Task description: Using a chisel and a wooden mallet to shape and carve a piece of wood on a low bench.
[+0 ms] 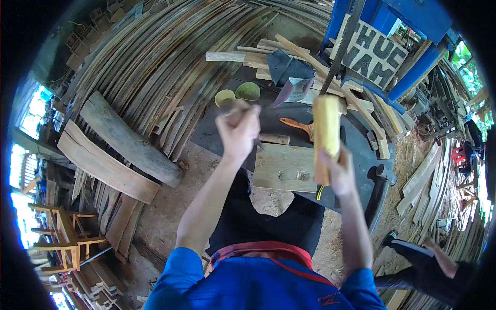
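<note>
Raised over the bench [212,132], my left hand [238,129] is closed on a slim dark tool, apparently a chisel [260,143], partly hidden and blurred. My right hand [338,173] grips an upright yellowish wood block [326,126]. Between them lies a pale board [274,168] with two small squarish cuts. Above the board are a short wooden cylinder [274,138] and an orange-handled brush [294,124]. A yellow-and-black tool [320,192] peeks from the board's lower right. Two bowls, one cream [225,96] and one green [248,91], stand beyond my left hand.
A blue saw machine [417,20] with a lettered board stands upper right. Long planks [139,77] fill the left, beside curved slabs [103,160] and wooden chair frames [64,232]. Offcuts and dark cloth [284,67] cover the bench's back. Another person [423,268] is at lower right.
</note>
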Demonstrator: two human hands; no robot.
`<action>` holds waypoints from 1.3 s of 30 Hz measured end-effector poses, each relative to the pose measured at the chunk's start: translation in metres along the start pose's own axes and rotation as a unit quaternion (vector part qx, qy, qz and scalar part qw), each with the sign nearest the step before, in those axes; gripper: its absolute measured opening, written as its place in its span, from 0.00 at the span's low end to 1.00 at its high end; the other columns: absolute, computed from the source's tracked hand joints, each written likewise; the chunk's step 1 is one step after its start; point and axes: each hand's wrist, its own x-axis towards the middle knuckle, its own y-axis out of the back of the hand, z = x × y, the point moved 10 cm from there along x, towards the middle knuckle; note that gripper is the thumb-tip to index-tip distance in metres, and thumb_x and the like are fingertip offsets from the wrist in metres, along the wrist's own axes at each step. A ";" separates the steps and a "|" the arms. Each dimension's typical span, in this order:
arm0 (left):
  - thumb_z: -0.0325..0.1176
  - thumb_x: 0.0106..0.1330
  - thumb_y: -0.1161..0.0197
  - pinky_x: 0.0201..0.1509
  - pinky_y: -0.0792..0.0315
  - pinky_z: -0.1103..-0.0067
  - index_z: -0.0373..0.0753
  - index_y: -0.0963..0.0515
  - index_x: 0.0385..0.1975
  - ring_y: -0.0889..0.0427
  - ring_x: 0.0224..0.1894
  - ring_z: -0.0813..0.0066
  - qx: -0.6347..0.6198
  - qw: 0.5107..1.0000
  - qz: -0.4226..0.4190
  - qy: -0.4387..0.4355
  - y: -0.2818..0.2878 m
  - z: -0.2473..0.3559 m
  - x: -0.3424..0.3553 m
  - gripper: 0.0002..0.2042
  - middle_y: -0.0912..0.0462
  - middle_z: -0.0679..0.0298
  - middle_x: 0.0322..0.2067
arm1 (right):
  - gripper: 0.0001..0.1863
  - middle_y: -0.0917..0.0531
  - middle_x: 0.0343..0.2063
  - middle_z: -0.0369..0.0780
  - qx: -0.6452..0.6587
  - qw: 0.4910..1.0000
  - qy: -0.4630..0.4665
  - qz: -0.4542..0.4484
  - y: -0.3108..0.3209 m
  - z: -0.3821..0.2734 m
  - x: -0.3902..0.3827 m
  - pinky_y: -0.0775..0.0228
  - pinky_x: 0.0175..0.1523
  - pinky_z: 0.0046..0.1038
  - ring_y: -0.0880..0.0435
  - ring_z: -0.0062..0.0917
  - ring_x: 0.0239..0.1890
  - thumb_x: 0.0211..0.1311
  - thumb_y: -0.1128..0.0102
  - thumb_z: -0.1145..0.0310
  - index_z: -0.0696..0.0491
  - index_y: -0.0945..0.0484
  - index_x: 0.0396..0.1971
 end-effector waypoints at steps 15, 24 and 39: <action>0.30 0.70 0.50 0.14 0.52 0.80 0.45 0.41 0.19 0.50 0.09 0.81 0.005 0.996 -0.065 0.060 0.001 0.016 0.014 0.14 0.44 0.71 0.08 | 0.24 0.19 0.40 0.42 0.046 0.998 0.000 0.030 -0.019 0.116 -0.026 0.28 0.50 0.28 0.21 0.24 0.43 0.64 0.38 0.63 0.63 0.30 0.53; 0.29 0.68 0.51 0.13 0.52 0.80 0.43 0.40 0.20 0.50 0.08 0.82 0.029 0.981 -0.178 0.071 -0.027 -0.004 0.021 0.13 0.43 0.70 0.08 | 0.29 0.19 0.44 0.46 0.019 0.999 0.003 0.029 -0.020 0.113 -0.022 0.28 0.54 0.31 0.20 0.27 0.47 0.62 0.38 0.64 0.65 0.33 0.58; 0.41 0.62 0.29 0.21 0.37 0.86 0.41 0.25 0.26 0.26 0.23 0.87 0.183 0.964 -0.177 0.075 -0.046 -0.024 0.013 0.14 0.26 0.73 0.21 | 0.27 0.18 0.41 0.44 0.022 0.999 0.006 0.032 -0.020 0.117 -0.023 0.28 0.52 0.29 0.20 0.25 0.45 0.63 0.36 0.62 0.64 0.31 0.56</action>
